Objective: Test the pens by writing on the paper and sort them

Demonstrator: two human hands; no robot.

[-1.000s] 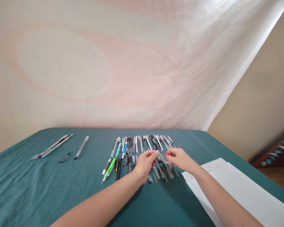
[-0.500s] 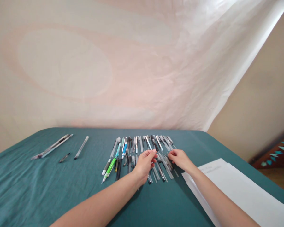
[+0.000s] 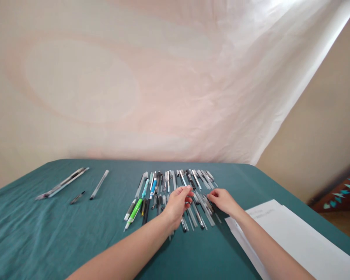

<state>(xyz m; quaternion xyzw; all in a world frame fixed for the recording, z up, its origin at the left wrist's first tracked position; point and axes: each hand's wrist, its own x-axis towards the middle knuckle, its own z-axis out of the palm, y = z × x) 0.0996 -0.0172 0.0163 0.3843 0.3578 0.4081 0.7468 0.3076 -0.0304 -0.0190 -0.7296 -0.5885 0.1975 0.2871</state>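
Observation:
A row of several pens (image 3: 169,186) lies side by side on the teal tablecloth (image 3: 76,233); most are clear or black, one green (image 3: 135,208) and one blue (image 3: 153,187). My left hand (image 3: 177,203) hovers over the middle of the row with its fingers curled and pinched together. What they hold is too small to make out. My right hand (image 3: 224,200) rests low at the row's right end, its fingertips closed on a clear pen (image 3: 207,202) lying there.
Far left on the cloth lie a long pair of pens (image 3: 61,182), a clear pen (image 3: 99,184) and a short dark piece (image 3: 77,197). White paper sheets (image 3: 294,237) lie at the right front. A pale sheet hangs behind the table.
My right hand has dropped from just above the pens onto the right end of the row. The left hand has stayed in place, still pinched. The view has tilted up slightly.

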